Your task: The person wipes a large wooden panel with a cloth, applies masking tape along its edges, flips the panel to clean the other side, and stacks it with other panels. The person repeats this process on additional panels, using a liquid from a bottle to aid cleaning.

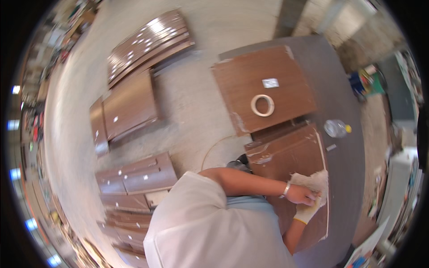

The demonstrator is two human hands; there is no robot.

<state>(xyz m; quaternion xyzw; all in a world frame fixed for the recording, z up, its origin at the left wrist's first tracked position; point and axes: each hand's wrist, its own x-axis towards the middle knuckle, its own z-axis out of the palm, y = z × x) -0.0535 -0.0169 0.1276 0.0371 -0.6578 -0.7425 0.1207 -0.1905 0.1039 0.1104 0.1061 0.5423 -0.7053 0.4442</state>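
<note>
Beige and shaggy, a fleece cloth (308,180) is lying on the nearer brown panel (286,154), close to its right edge, as I am watching from afar through the head camera. I am seeing the left hand (299,194) bare, a silvery band (284,189) circling its wrist, its fingers curling in against the other hand beside the cloth. The right hand (307,211) is wearing a pale knit glove (304,215) with a yellow cuff edge; the left hand is partly hiding it, so I am not able to tell whether it is gripping anything, nor whether the left is pinching the glove or only touching it. Farther up, a second brown panel (263,67) is bearing a tan tape roll (263,115) and a small whitish label (270,83). Along the right of both panels a grey tabletop (342,89) is showing, with a clear yellow-capped plastic bottle (335,128) sitting on it, upright or tipped I cannot tell, near a small white piece (331,147). Off to the left, brown panel stacks (132,105) are resting on the pale floor (187,98).
</note>
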